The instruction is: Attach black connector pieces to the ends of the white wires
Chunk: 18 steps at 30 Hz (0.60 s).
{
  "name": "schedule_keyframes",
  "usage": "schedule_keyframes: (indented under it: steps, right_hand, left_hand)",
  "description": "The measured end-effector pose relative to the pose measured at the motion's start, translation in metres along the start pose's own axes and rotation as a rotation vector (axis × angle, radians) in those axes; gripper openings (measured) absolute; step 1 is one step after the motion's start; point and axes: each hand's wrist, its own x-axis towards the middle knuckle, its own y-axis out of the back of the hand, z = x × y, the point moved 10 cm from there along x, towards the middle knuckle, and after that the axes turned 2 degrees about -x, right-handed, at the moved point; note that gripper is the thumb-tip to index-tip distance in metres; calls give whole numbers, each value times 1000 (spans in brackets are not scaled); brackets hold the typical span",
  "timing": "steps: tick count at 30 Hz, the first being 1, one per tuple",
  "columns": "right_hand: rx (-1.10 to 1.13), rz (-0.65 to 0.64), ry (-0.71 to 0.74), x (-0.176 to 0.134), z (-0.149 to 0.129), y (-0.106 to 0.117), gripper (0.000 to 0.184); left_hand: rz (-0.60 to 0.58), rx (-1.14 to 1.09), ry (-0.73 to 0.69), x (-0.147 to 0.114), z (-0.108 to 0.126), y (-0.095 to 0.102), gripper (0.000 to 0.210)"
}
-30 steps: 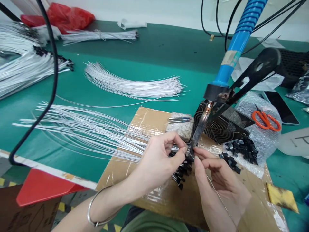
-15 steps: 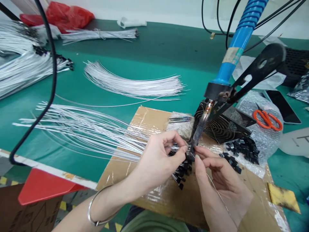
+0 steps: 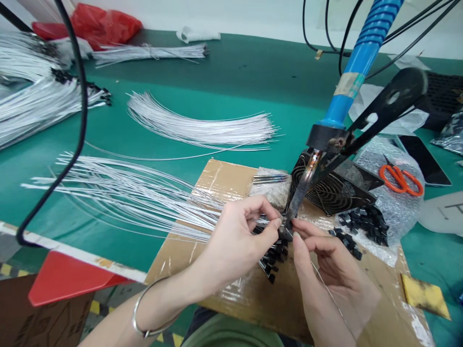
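My left hand (image 3: 242, 241) is closed in a pinch, thumb and forefinger on the end of a thin wire, much of it hidden by the fingers. Just right of it, the dark tip of a soldering iron (image 3: 298, 195) points down. My right hand (image 3: 331, 274) pinches a strand of thin grey solder wire (image 3: 331, 295), which trails down across the palm. Its fingertips are close to the iron's tip. Behind and under my left hand lies a bundle of white wires (image 3: 144, 197). Black connector pieces (image 3: 269, 267) show below the left fingertips.
Cardboard (image 3: 173, 260) lies under the work. A black fan (image 3: 325, 188), loose black connectors (image 3: 365, 224), orange scissors (image 3: 401, 178) and a yellow sponge (image 3: 426, 296) are at right. More white wires (image 3: 202, 125) lie behind. A black cable (image 3: 81, 96) hangs at left.
Both hands hold nearly the same pose at the iron's tip. The whole view has shifted very slightly.
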Motion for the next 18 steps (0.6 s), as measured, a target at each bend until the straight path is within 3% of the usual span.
schedule_keyframes:
  steps: [14,16,18]
  right_hand:
    - [-23,64,-58,-5,-1,0,20]
    - [-35,83,-42,-7,-2,5,20]
    - [-63,151,-63,-9,9,24,17]
  left_hand:
    - [-24,46,-7,0,-5,-1,15]
    - [-6,146,-25,-2,-6,4,15]
    - [-3,238,-91,-5,-4,6,14]
